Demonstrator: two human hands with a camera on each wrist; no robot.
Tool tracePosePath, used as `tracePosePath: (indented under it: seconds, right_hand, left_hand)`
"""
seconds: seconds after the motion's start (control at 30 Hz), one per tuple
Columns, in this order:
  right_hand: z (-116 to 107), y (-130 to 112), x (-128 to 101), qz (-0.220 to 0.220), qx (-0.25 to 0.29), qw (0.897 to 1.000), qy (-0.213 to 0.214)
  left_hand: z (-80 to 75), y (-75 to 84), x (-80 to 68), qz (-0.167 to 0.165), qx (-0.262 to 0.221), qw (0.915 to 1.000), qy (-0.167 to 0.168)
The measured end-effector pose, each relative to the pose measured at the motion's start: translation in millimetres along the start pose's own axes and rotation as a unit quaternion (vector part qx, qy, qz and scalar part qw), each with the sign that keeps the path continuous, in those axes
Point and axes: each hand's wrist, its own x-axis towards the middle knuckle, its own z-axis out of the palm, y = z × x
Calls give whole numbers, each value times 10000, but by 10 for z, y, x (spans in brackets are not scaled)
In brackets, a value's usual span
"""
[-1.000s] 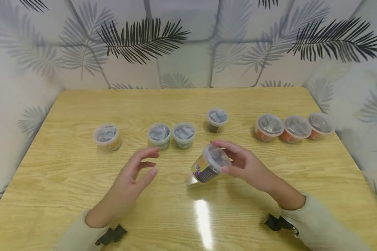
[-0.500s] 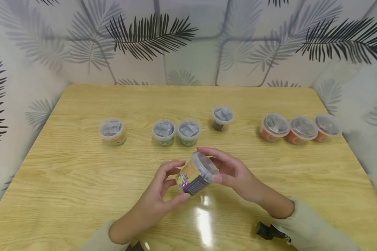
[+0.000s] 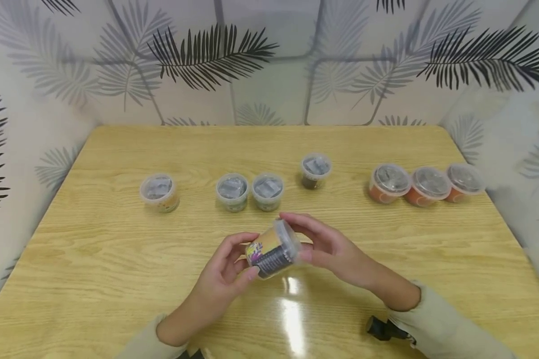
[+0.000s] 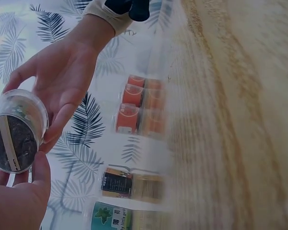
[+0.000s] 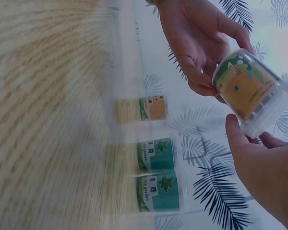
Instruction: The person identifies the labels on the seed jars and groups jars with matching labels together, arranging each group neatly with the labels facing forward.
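Between both hands, above the table, a lidded clear plastic tub [image 3: 269, 252] lies tilted, its label orange and black with purple flowers. My left hand [image 3: 220, 274] grips the tub's base end, thumb at its lower edge. At the lid end, my right hand [image 3: 337, 257] holds the rim between thumb and fingers. The left wrist view shows dark contents through the tub's round base [image 4: 26, 143], with a pale strip across it. An orange and green side of the label faces the right wrist view, where the left hand [image 5: 197, 43] reaches round the tub's bottom.
Lidded tubs stand along the wooden table [image 3: 117, 279]: one orange-labelled tub [image 3: 160, 194] at left, two green tubs [image 3: 232, 193] side by side, a dark tub [image 3: 315, 171] farther back, and three red-orange tubs [image 3: 388, 184] at right. A leaf-patterned covering [image 3: 269, 89] rises behind.
The left hand has come in from the left and taken hold of the tub's base. The right hand has brought the tub leftward, and it now leans further onto its side.
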Motion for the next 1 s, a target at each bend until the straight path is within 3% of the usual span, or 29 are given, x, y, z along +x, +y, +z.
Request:
tracePosePath:
  seconds: [0.13, 0.33, 0.53, 0.8, 1.0]
  right_hand:
    - [-11, 4, -9, -259, -21, 9995, -155]
    - [-43, 34, 0, -429, -309, 9985, -164]
    - [-57, 66, -2, -222, -443, 9988, -11]
    - [-40, 81, 13, 71, -484, 9986, 202]
    - [-36, 88, 27, 322, -445, 9983, 217]
  left_hand:
    - [-7, -5, 3, -176, -210, 9996, -6]
    - [-25, -21, 14, -289, -40, 9996, -31]
    - [-25, -37, 30, -293, -34, 9993, -242]
    - [-15, -43, 22, -147, 421, 9990, -7]
    - [-23, -59, 18, -219, 537, 9983, 57]
